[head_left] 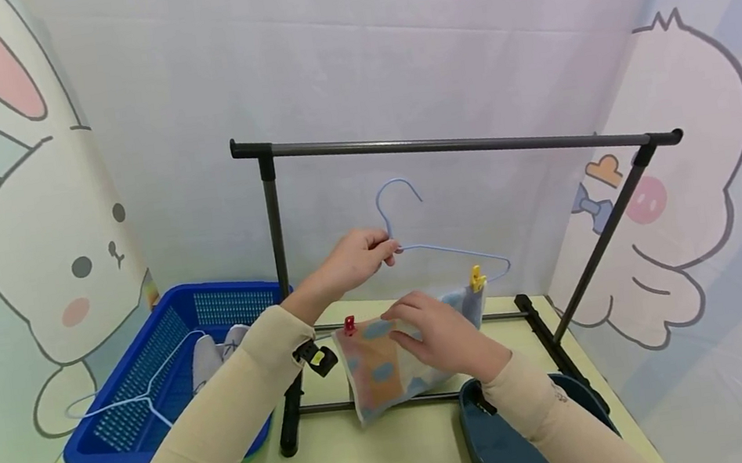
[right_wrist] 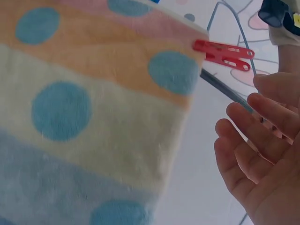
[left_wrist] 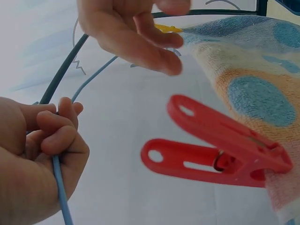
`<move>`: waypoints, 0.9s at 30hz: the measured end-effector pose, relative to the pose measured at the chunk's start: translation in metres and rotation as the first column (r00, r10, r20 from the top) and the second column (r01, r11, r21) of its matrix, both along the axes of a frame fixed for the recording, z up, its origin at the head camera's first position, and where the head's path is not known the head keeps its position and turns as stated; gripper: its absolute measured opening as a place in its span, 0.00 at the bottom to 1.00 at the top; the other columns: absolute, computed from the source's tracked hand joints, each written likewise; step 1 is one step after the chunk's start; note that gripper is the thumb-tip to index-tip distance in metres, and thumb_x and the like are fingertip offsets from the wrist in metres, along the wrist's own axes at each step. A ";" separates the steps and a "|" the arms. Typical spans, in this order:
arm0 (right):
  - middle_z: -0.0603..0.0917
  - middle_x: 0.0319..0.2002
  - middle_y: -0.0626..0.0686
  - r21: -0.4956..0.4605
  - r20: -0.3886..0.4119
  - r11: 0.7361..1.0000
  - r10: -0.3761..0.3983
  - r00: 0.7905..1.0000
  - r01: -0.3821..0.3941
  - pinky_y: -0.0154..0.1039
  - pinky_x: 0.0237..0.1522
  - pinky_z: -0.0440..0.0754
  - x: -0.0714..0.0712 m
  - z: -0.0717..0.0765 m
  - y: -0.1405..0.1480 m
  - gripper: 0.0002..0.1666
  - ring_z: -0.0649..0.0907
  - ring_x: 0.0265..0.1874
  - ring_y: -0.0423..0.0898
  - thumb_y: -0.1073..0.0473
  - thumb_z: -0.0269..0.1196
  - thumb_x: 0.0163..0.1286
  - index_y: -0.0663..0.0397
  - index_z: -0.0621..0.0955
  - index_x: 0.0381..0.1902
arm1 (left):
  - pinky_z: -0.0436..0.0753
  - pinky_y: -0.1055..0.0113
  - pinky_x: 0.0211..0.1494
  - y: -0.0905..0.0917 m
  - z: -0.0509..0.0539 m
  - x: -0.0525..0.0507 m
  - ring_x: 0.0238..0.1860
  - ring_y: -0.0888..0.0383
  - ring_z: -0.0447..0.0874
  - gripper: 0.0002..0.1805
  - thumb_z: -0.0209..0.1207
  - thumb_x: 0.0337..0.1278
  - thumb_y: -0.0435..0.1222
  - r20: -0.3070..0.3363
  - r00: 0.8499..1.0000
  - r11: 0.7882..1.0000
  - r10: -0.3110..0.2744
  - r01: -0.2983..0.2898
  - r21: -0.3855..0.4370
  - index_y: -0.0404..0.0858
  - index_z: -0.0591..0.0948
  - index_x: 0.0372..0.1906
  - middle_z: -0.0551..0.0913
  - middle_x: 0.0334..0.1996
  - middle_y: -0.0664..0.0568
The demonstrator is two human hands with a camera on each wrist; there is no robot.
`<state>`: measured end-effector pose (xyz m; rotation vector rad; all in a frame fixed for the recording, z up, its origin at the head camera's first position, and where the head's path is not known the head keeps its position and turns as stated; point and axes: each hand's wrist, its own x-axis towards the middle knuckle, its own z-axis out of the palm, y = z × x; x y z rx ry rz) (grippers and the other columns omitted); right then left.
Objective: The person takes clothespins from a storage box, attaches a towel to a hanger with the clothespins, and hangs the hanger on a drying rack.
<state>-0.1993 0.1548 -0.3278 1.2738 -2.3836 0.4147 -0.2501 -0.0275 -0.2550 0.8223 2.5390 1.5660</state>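
Note:
My left hand [head_left: 358,255] grips a light blue wire hanger [head_left: 455,250] just below its hook; the left wrist view shows its fingers [left_wrist: 61,133] curled round the wire. A small towel [head_left: 380,373] in pastel bands with blue dots hangs below. A red clothespin [left_wrist: 220,145] bites one corner of it, and a yellow clothespin [head_left: 477,278] is at the other end, by the hanger's arm. My right hand [head_left: 438,333] is in front of the towel, its fingers [right_wrist: 253,150] loosely bent with nothing between them. Whether the red clothespin also catches the wire cannot be made out.
A dark metal rack with a top bar [head_left: 451,143] stands behind my hands. On the left, a blue basket [head_left: 117,454] holds another wire hanger [head_left: 149,395] and pale grey cloth items [head_left: 207,359]. A dark teal basin [head_left: 509,453] sits at front right, partly under my right forearm.

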 end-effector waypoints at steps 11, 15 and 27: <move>0.81 0.41 0.51 -0.031 -0.086 0.995 -0.093 0.992 0.091 0.42 0.42 0.78 -0.005 0.015 0.028 0.10 0.79 0.42 0.48 0.64 0.69 0.58 0.56 0.83 0.39 | 0.59 0.68 0.23 -0.001 -0.001 0.000 0.17 0.59 0.56 0.15 0.48 0.71 0.40 0.001 1.000 1.000 0.019 -0.019 -0.013 0.37 0.80 0.33 0.72 0.21 0.51; 0.79 0.45 0.56 -0.091 -0.101 0.989 -0.122 0.987 0.113 0.46 0.44 0.77 -0.008 0.020 0.036 0.11 0.78 0.45 0.52 0.65 0.68 0.59 0.59 0.83 0.40 | 0.59 0.68 0.24 -0.002 -0.001 0.001 0.18 0.59 0.56 0.14 0.49 0.71 0.39 0.001 1.000 1.000 0.025 -0.025 -0.011 0.37 0.80 0.33 0.72 0.21 0.51; 0.79 0.46 0.60 -0.313 -0.114 0.930 -0.240 0.964 0.194 0.53 0.48 0.74 -0.024 0.031 0.054 0.15 0.76 0.48 0.57 0.69 0.67 0.58 0.64 0.81 0.44 | 0.58 0.68 0.23 -0.001 0.000 0.004 0.17 0.59 0.56 0.14 0.49 0.70 0.39 0.013 0.999 0.999 0.033 -0.033 -0.012 0.37 0.80 0.33 0.71 0.21 0.49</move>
